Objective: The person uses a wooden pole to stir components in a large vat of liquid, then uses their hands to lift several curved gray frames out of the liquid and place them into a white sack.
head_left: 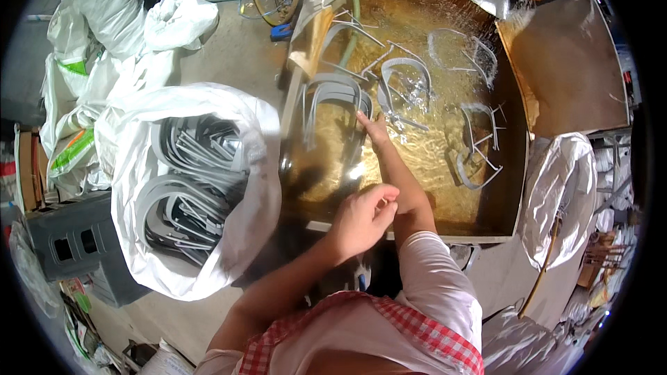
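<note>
My right hand (376,130) reaches over a shallow tank (511,167) of water, its fingers closed on the end of grey U-shaped plastic parts (338,90) at the tank's left side. Closer to me, my left hand (363,221) hovers above the tank's near edge with its fingers curled in; nothing shows in it. Other grey curved parts lie in the water: an arched one (405,64) just beyond my right hand, another (479,125) at the right, and a thin-framed one (462,48) farther back.
Left of the tank stands a white sack (260,160) packed with several nested grey curved parts. Beyond it are more white bags (104,7). A grey plastic crate (83,246) is at the far left. Water splashes at the tank's far right, near a brown board (573,62).
</note>
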`<action>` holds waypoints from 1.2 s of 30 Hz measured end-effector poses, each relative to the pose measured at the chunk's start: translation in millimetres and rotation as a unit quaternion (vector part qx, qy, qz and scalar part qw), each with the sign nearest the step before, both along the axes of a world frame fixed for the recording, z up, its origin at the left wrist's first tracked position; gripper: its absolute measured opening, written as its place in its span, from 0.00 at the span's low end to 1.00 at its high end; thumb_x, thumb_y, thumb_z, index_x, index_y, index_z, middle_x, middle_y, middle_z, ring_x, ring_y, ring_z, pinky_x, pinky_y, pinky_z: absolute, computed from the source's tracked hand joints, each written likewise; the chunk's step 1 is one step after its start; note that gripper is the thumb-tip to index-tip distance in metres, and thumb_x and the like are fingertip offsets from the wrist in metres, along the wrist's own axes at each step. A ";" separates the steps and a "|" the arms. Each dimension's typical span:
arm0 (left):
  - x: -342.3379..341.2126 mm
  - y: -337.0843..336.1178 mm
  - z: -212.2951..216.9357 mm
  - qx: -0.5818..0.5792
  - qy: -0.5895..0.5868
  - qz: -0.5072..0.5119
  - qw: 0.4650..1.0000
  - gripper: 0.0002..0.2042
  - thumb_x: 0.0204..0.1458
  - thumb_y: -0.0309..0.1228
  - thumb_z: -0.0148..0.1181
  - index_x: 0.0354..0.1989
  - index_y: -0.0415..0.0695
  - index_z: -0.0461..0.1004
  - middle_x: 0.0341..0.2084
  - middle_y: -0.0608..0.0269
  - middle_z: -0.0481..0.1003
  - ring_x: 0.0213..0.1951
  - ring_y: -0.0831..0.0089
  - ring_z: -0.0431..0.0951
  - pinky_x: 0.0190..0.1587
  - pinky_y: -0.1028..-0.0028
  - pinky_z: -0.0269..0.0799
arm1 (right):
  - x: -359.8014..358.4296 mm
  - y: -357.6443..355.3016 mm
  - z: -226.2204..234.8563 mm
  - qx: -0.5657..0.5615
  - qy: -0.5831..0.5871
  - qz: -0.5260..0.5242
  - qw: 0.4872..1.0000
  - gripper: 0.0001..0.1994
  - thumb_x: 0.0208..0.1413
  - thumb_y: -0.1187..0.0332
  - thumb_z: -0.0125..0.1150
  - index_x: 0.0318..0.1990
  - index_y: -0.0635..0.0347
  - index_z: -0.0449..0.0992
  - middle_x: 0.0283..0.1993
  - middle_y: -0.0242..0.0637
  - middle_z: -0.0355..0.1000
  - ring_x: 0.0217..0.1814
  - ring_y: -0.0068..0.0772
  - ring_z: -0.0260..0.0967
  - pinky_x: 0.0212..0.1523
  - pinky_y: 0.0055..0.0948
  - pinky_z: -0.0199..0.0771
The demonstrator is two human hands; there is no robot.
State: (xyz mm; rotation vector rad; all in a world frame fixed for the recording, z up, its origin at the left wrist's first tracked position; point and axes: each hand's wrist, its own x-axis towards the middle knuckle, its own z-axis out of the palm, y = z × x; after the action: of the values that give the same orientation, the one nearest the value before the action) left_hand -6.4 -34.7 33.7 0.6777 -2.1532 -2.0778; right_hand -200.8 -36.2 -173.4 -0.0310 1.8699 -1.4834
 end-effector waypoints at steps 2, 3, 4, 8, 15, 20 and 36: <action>0.5 0.3 0.7 -0.023 0.024 0.001 0.999 0.10 0.48 0.27 0.53 0.39 0.38 0.70 0.31 0.54 0.74 0.33 0.67 0.76 0.36 0.73 0.70 | -5.0 -8.4 -40.3 0.026 0.055 -0.040 0.997 0.39 0.41 0.56 0.67 0.54 0.76 0.56 0.42 0.51 0.67 0.43 0.37 0.67 0.43 0.32 0.68; 1.5 -0.5 1.2 -0.048 0.048 -0.001 0.998 0.10 0.49 0.28 0.53 0.38 0.39 0.69 0.30 0.53 0.74 0.31 0.63 0.76 0.33 0.71 0.71 | -9.6 -10.0 -72.1 0.023 0.053 -0.044 0.997 0.39 0.41 0.56 0.67 0.54 0.76 0.56 0.42 0.51 0.67 0.43 0.37 0.67 0.43 0.32 0.68; 2.1 -0.7 1.4 -0.081 0.061 -0.002 0.995 0.10 0.48 0.28 0.54 0.38 0.40 0.69 0.30 0.54 0.74 0.32 0.62 0.76 0.35 0.70 0.70 | -15.6 -8.9 -98.0 0.044 -0.012 -0.020 0.999 0.31 0.43 0.57 0.66 0.47 0.75 0.62 0.36 0.48 0.69 0.38 0.35 0.69 0.38 0.30 0.69; -1.0 4.0 -7.7 -0.111 0.063 -0.002 0.992 0.10 0.48 0.28 0.53 0.39 0.40 0.69 0.31 0.54 0.73 0.32 0.60 0.75 0.36 0.69 0.70 | 2.8 -5.6 -119.0 0.024 -0.063 0.023 0.997 0.09 0.46 0.67 0.53 0.25 0.66 0.72 0.23 0.39 0.69 0.23 0.27 0.66 0.21 0.26 0.62; -19.4 9.7 -13.1 -0.023 0.029 0.044 0.998 0.12 0.47 0.26 0.56 0.42 0.40 0.70 0.38 0.59 0.73 0.41 0.73 0.72 0.41 0.74 0.68 | 36.8 31.2 -47.2 0.121 0.208 -0.033 0.970 0.13 0.41 0.72 0.57 0.36 0.62 0.66 0.24 0.39 0.68 0.23 0.28 0.66 0.25 0.30 0.67; -38.0 -9.2 -42.1 0.080 0.043 0.216 0.972 0.27 0.51 0.29 0.53 0.57 0.37 0.50 0.53 0.53 0.58 0.53 0.70 0.59 0.54 0.72 0.57 | 41.7 61.7 48.0 0.028 0.350 -0.022 0.936 0.23 0.37 0.70 0.60 0.45 0.63 0.63 0.40 0.53 0.66 0.45 0.55 0.63 0.45 0.41 0.62; -33.2 -37.1 -17.7 0.490 0.189 0.056 0.849 0.25 0.47 0.35 0.51 0.50 0.31 0.61 0.45 0.49 0.69 0.45 0.61 0.72 0.49 0.65 0.67 | 61.3 137.7 178.1 -0.051 0.583 0.375 0.719 0.23 0.40 0.64 0.61 0.47 0.58 0.67 0.44 0.43 0.67 0.47 0.47 0.63 0.46 0.43 0.60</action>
State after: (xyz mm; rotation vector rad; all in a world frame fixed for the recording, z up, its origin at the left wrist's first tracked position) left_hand -39.6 -71.8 16.0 0.3454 -0.7259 -2.8433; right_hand -139.6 101.5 4.7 -1.9335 2.1371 -0.9338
